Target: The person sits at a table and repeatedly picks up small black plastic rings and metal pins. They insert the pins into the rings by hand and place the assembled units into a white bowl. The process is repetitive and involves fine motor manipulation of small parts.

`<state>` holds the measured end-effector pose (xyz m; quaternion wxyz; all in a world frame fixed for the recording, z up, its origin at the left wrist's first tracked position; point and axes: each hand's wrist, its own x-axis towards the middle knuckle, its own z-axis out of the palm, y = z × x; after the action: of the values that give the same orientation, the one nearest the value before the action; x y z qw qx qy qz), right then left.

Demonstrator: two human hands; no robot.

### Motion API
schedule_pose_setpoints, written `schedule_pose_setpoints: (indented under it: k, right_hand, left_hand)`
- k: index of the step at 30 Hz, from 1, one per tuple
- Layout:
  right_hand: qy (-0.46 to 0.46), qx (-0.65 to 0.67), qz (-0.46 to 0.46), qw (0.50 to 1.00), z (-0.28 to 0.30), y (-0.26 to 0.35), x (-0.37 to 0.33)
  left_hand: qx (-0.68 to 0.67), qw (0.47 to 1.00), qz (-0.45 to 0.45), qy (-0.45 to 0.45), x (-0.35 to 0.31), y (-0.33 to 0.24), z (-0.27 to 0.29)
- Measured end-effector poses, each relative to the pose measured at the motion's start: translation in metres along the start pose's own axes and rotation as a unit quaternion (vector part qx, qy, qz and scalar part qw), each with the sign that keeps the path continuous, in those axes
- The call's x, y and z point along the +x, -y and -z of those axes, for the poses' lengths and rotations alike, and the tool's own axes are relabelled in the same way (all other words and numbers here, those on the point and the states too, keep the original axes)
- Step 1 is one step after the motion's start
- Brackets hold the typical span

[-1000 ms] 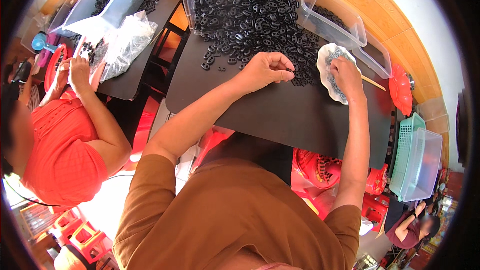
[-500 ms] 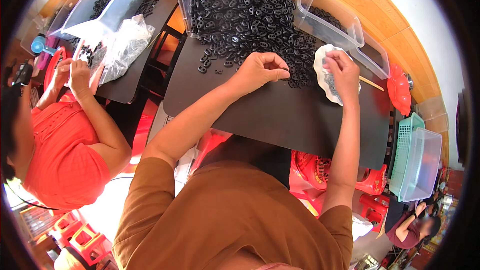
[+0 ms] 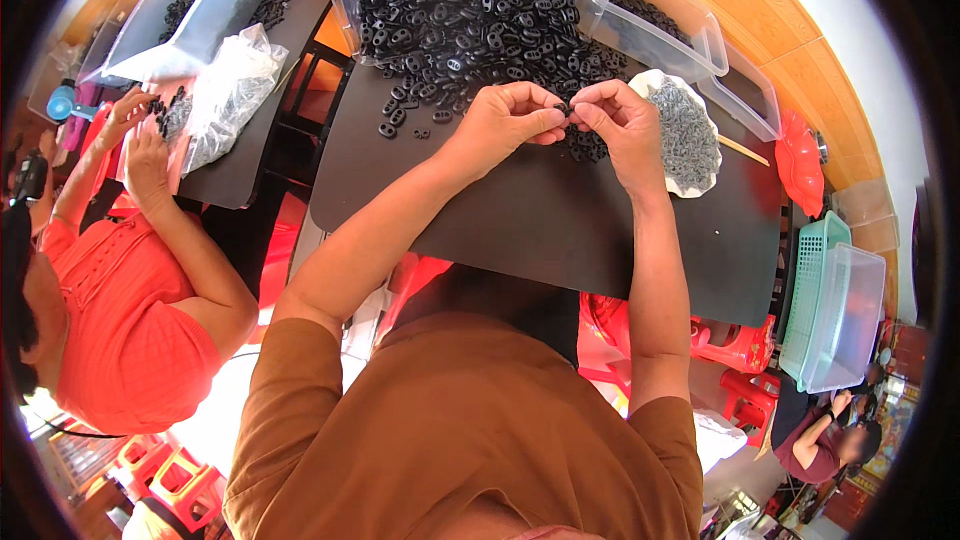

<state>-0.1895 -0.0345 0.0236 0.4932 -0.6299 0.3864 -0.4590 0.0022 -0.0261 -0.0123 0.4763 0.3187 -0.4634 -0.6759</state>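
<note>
My left hand pinches a small black two-hole oval plastic piece between thumb and fingertips. My right hand meets it there, thumb and index finger pressed together; whatever lies between them is too small to make out. Just beyond both hands spreads a large heap of similar black pieces, spilling toward me on the dark table. Right of my right hand is a white scalloped dish full of tiny grey pieces.
Clear plastic boxes stand behind the heap. A wooden stick lies beside the dish, near a red dish. Green and clear baskets sit off the right edge. At left, a person in red works at another table.
My right hand has come left from the dish to meet my left hand at the black piece. The dish now shows uncovered. The view has shifted slightly.
</note>
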Motion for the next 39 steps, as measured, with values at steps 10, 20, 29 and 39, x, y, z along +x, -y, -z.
schedule_pose_setpoints:
  k: [10,20,29,39]
  right_hand:
    - [0.003,0.003,0.005,1.0,-0.003,-0.003,-0.001]
    - [0.019,-0.016,0.014,1.0,-0.002,-0.005,0.0]
    - [0.038,-0.11,0.031,0.993,0.003,-0.014,-0.002]
    - [0.041,-0.184,0.094,0.977,0.004,-0.001,0.0]
  left_hand:
    - [0.016,1.0,-0.013,-0.013,-0.001,-0.001,0.001]
    - [0.033,0.999,-0.007,-0.028,-0.002,-0.004,-0.001]
    - [0.158,0.986,-0.015,-0.041,-0.004,-0.002,-0.002]
    - [0.138,0.99,0.001,-0.036,-0.002,-0.002,-0.003]
